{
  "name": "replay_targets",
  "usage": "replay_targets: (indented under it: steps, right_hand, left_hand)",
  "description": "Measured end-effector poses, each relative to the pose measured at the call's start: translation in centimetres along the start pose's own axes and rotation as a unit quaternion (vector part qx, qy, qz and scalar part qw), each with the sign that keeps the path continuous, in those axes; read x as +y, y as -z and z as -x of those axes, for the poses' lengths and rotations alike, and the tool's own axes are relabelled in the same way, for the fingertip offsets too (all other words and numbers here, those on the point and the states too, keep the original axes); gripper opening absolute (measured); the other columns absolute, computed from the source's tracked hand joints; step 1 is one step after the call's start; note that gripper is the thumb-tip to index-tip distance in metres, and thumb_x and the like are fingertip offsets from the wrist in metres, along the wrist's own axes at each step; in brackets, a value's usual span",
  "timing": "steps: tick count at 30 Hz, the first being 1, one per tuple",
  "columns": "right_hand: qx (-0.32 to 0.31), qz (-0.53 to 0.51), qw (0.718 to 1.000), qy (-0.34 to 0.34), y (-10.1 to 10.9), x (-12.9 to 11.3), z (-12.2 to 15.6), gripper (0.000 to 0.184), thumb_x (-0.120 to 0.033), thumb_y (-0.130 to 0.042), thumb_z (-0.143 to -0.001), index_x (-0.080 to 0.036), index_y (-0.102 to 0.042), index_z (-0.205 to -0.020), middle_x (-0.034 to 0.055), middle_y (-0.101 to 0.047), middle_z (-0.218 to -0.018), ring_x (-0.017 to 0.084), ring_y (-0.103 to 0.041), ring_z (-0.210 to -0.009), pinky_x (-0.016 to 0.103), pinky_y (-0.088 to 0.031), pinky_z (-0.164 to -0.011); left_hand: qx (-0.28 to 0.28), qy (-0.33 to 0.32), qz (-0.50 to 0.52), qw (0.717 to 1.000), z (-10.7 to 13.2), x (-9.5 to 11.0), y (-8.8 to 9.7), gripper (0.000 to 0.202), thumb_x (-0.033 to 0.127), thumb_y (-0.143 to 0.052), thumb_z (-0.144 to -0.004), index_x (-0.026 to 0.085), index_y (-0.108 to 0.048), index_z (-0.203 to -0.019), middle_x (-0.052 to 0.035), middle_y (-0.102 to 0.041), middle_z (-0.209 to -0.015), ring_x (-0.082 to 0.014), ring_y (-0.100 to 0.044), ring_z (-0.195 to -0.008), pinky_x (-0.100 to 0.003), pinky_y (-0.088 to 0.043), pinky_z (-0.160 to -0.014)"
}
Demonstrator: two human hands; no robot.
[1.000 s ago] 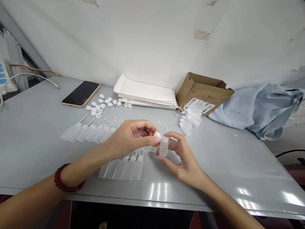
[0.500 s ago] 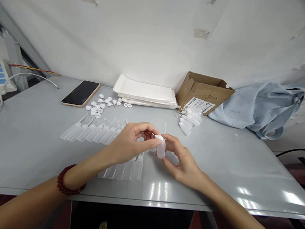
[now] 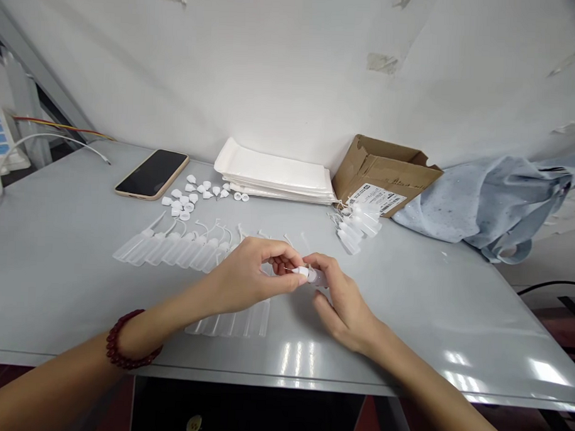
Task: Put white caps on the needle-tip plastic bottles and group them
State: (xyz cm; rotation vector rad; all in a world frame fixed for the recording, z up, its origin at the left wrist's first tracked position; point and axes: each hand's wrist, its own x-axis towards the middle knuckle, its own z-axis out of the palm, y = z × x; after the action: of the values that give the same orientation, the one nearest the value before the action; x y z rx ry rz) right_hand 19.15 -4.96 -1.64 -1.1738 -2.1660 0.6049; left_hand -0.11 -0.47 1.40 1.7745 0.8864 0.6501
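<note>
Bottle [image 3: 319, 278], mid-view, tipped approx. sideways; held in fingers of R hand [image 3: 346, 309], thumb seemingly off it. Pinching needle-tipped cap [image 3: 303, 274] at its 9 o'clock end w/ L hand [image 3: 250, 274]. Prob. fitting cap now; next, likely need to keep both in line, tighten. Loose caps [image 3: 185, 200] at 10 o'clock.

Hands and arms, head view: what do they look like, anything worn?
Left hand: no glove; a dark red bracelet of round beads behind it. Right hand: no glove, no bracelet. Forearms: no sleeves where visible.
</note>
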Motion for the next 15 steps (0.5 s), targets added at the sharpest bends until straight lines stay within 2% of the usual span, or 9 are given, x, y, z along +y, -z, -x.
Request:
replay_targets:
  steps: [4, 9, 12, 15]
  right_hand:
    - [-0.014, 0.059, 0.998, 0.005, -0.22, 0.31, 0.09, 0.043, -0.021, -0.041, -0.091, -0.017, -0.028, -0.132, 0.0158, -0.055, -0.118, 0.023, -0.059, -0.1, 0.039, -0.052, -0.08]
    - [-0.02, 0.09, 0.996, 0.007, -0.46, 0.37, 0.22, 0.05, -0.029, -0.038, -0.095, -0.016, -0.017, -0.139, 0.0182, -0.056, -0.118, 0.024, -0.06, -0.1, 0.039, -0.053, -0.075]
    - [-0.034, 0.083, 0.996, -0.006, -0.37, 0.16, 0.13, 0.046, -0.029, -0.037, -0.095, -0.013, -0.022, -0.136, 0.0182, -0.058, -0.114, 0.024, -0.06, -0.098, 0.039, -0.053, -0.076]
    - [-0.039, 0.075, 0.996, -0.005, -0.23, -0.05, -0.03, 0.035, -0.026, -0.035, -0.095, -0.011, -0.035, -0.126, 0.0171, -0.059, -0.107, 0.023, -0.06, -0.091, 0.038, -0.052, -0.075]
  left_hand:
    - [0.011, -0.019, -0.019, 1.0, -0.1, -0.14, -0.13, 0.006, 0.019, -0.063, -0.076, 0.016, -0.068, -0.08, 0.0024, -0.065, -0.072, -0.0103, -0.058, -0.069, -0.021, -0.045, -0.066]
    - [-0.002, -0.01, -0.032, 0.999, -0.17, -0.16, -0.26, 0.006, 0.019, -0.063, -0.075, 0.017, -0.068, -0.078, 0.0019, -0.066, -0.07, -0.0114, -0.058, -0.069, -0.022, -0.046, -0.065]
    - [-0.015, 0.004, -0.022, 1.0, -0.2, -0.3, -0.11, 0.008, 0.022, -0.063, -0.076, 0.016, -0.068, -0.079, 0.0011, -0.066, -0.071, -0.0123, -0.059, -0.07, -0.023, -0.047, -0.067]
    - [-0.032, 0.018, 0.008, 0.999, -0.23, -0.51, 0.1, 0.014, 0.028, -0.064, -0.078, 0.016, -0.069, -0.083, -0.001, -0.068, -0.078, -0.0143, -0.061, -0.077, -0.024, -0.048, -0.07]
